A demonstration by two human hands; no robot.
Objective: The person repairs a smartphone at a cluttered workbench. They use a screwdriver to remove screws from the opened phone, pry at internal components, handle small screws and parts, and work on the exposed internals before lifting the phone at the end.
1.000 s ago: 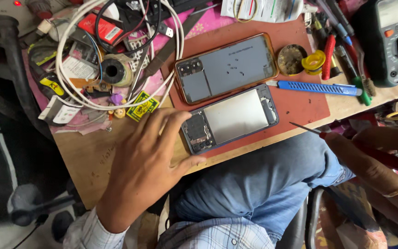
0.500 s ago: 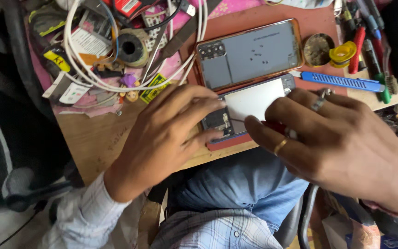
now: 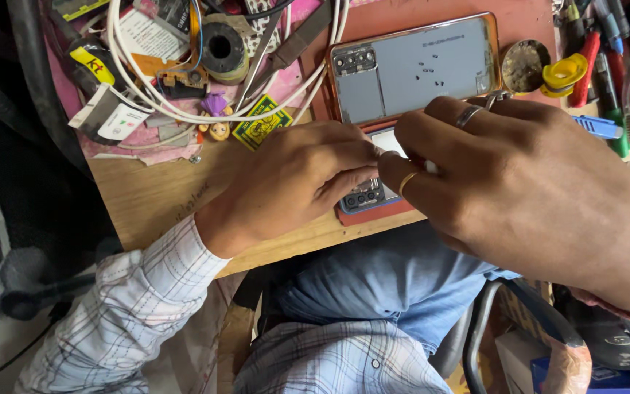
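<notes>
— Looking down past the knees: what is closest?

— Blue jeans and a checked shirt hem, then the near edge of the wooden surface. I take the opened phone as the landmark; it lies on a red mat at that edge, its inner parts showing by the camera end.

— And the 2 hands?

— Both are on it. The left hand comes in from the phone's left in a checked sleeve, fingers curled down, the tips pressed on the phone's near left corner. The right hand covers the phone's right half, closed in a pinch; its fingertips meet the left hand's just above the phone's body. It wears 2 rings. What the pinch holds I cannot tell; it is too small and hidden.

— Beyond the phone?

— Just behind it, touching or nearly so, lies a phone back cover with an orange rim, inner face up, with a few tiny dark specks on it. To the right of that cover sits a round brass-coloured dish, then a yellow ring-shaped piece and a cluster of screwdrivers. A blue-handled tool pokes out from behind the right hand.

— And to the phone's left?

— Farther back, white cable loops around a solder reel, tweezers, a small purple figure and a yellow-and-green sticker.
</notes>
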